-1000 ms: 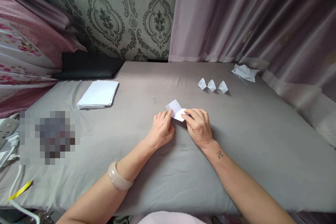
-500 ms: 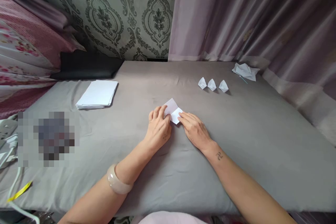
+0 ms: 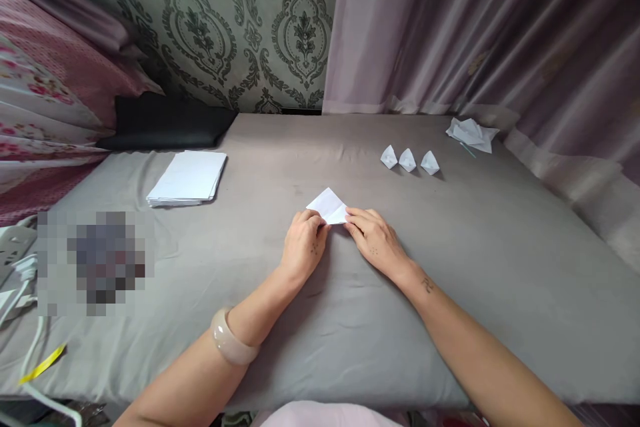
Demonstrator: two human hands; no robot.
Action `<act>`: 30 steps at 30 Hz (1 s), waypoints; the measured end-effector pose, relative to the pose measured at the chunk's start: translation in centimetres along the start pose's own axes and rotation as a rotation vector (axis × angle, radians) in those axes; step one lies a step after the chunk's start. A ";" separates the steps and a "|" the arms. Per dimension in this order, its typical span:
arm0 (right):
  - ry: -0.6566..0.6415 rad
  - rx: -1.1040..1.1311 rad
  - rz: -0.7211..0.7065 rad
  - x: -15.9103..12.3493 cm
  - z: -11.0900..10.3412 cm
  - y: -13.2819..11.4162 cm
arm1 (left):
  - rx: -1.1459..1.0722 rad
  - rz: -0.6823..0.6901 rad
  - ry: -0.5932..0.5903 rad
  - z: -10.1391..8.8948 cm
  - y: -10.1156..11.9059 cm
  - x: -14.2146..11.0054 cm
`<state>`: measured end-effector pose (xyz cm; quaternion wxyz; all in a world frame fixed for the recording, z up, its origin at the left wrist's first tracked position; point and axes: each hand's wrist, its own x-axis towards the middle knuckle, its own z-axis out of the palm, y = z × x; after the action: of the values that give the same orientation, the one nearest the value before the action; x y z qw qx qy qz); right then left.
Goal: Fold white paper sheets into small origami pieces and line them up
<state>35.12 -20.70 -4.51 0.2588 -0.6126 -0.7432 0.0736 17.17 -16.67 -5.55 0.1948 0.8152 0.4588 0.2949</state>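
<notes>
A small white sheet of paper (image 3: 327, 204) with creases lies on the grey cloth between my hands, its near corner folded up. My left hand (image 3: 305, 240) pinches the paper's near left edge between thumb and curled fingers. At its right corner, my right hand (image 3: 373, 233) grips the paper with thumb and fingertips. Beyond my right hand, three small folded white paper pieces (image 3: 407, 160) stand in a row.
To the left is a stack of white paper (image 3: 187, 177), with a black folded item (image 3: 170, 123) behind it. Crumpled white paper (image 3: 471, 135) lies at the far right. A power strip (image 3: 15, 243), a white cable and a yellow strip (image 3: 44, 363) are at the left edge.
The near corner of the paper has been folded upward, leaving a straight near edge. My left fingers have drawn back from the sheet's upper left to that edge.
</notes>
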 end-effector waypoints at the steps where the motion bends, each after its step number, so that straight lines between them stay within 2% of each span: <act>1: 0.017 0.031 0.023 0.1 0.1 0.1 | -0.015 -0.009 0.008 0.1 -0.1 0.0; 8: 0.057 0.163 0.141 0.8 0.6 0.3 | -0.041 -0.066 0.039 0.6 -0.4 0.2; 15: 0.089 0.073 0.255 1.4 1.5 -0.1 | -0.013 -0.087 0.041 0.7 -0.4 0.3; 30: 0.126 -0.004 0.235 1.6 2.1 -0.2 | -0.049 -0.240 0.004 0.5 0.1 1.2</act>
<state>33.75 -18.75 -5.79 0.2933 -0.6992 -0.6489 0.0634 18.04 -15.70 -5.51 0.2477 0.7487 0.5462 0.2824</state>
